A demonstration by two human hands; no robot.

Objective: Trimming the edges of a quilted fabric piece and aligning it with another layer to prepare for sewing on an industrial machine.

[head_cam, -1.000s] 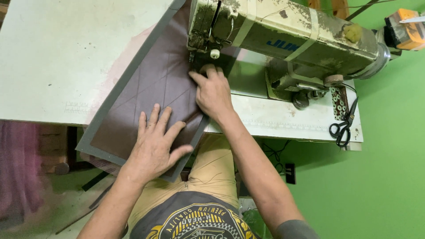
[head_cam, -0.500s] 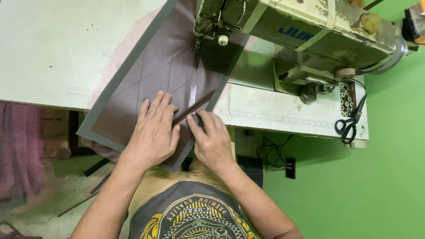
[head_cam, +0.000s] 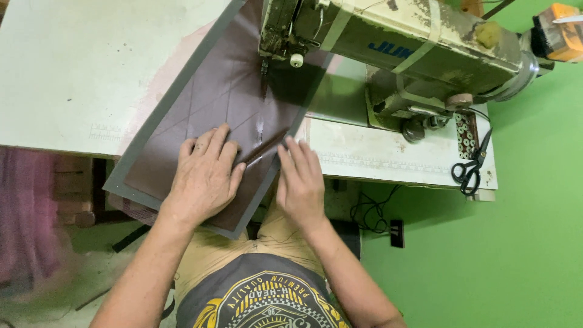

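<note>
A dark brown panel with a grey border [head_cam: 225,103] lies slanted across the white sewing table [head_cam: 79,73], its far end under the needle of an old cream sewing machine [head_cam: 395,42]. My left hand [head_cam: 203,176] presses flat on the panel's near part, fingers spread. My right hand [head_cam: 300,182] rests flat at the panel's right edge, fingertips on a raised fold near the table's front edge. The panel's near corner hangs over the table edge above my lap.
Black scissors [head_cam: 470,173] hang at the right end of the table beside a patterned strip. A yellow and black object [head_cam: 562,30] sits at the top right. Green wall and floor lie to the right, with cables and a socket [head_cam: 396,234] below the table.
My right hand came back from the machine's needle area to the panel's near edge. The left hand stayed pressed on the panel. The head view shifted slightly.
</note>
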